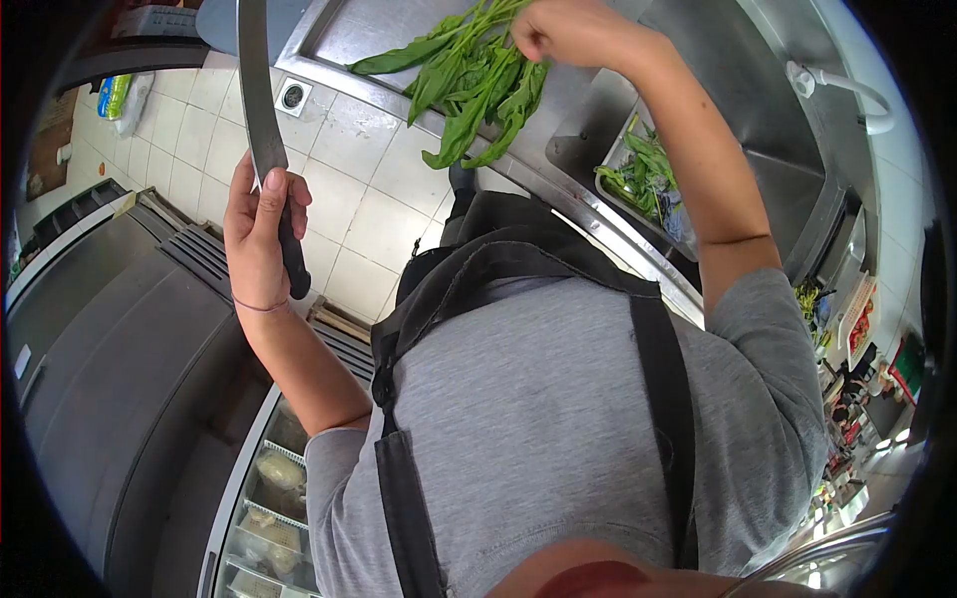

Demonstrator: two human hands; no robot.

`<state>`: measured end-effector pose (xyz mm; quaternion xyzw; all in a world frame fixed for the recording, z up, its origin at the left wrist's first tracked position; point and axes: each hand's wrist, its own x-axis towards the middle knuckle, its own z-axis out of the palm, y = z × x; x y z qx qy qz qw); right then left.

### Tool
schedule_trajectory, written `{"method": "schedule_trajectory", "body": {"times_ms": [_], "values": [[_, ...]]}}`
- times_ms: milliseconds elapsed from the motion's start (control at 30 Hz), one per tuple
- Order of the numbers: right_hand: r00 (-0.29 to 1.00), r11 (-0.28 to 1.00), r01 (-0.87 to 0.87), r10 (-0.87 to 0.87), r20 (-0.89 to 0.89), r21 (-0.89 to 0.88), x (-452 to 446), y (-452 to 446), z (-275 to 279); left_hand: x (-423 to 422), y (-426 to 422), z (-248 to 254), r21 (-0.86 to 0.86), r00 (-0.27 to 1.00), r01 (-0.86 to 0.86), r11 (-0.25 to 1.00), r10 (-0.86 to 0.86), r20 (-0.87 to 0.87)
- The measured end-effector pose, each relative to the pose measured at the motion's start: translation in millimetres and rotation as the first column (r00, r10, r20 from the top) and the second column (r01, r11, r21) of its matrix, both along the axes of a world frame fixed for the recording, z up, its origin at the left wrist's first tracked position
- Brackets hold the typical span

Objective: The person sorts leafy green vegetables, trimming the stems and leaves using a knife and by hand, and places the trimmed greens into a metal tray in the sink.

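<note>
My left hand [261,231] is closed around the black handle of a long-bladed knife [261,100], which points upward, out over the floor. At the top, my right hand [573,32] has its fingers curled in at the stem end of a bunch of leafy greens [483,95]. The greens lie across the metal counter [344,40], their long leaves hanging over its front edge. My fingertips are partly hidden there. Below my right forearm, a container of cut greens [638,174] sits in the sink.
A steel sink [778,149] is at the right, with a white hose fitting [837,85] beyond it. A grey cabinet [110,399] stands at the left. Near my left elbow is a case with bagged food [279,468]. A floor drain [293,96] shows in the tiles.
</note>
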<state>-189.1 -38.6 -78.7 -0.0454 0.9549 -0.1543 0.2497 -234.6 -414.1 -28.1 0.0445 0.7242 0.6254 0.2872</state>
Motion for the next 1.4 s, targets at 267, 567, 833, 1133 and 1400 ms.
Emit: {"method": "schedule_trajectory", "body": {"times_ms": [267, 567, 833, 1133, 1400], "values": [[0.972, 0.944, -0.004, -0.074, -0.225, -0.329, 16.3, 4.7, -55.7, 6.7, 22.0, 5.5, 0.035, 0.997, 0.080, 0.996, -0.081, 0.011], [0.909, 0.719, 0.011, -0.297, -0.293, -0.695, 106.9, 72.9, -55.3, 20.9, 48.4, 15.0, -0.007, 0.978, 0.194, 0.981, -0.194, -0.082], [0.647, 0.650, 0.756, -0.760, -0.068, -0.075, 342.1, 214.7, -146.0, 62.6, 86.5, 23.5, -0.117, 0.960, 0.257, 0.959, -0.267, -0.082], [0.513, 0.513, 0.848, -0.857, 0.039, 0.135, 431.6, 147.9, -282.8, 122.4, 116.9, 34.8, -0.161, 0.955, 0.269, 0.950, -0.285, -0.084], [0.307, 0.278, 0.926, -0.948, 0.081, -0.256, 475.2, 175.5, -298.9, 158.1, 145.8, 32.0, -0.177, 0.952, 0.280, 0.944, -0.297, -0.074]]}}
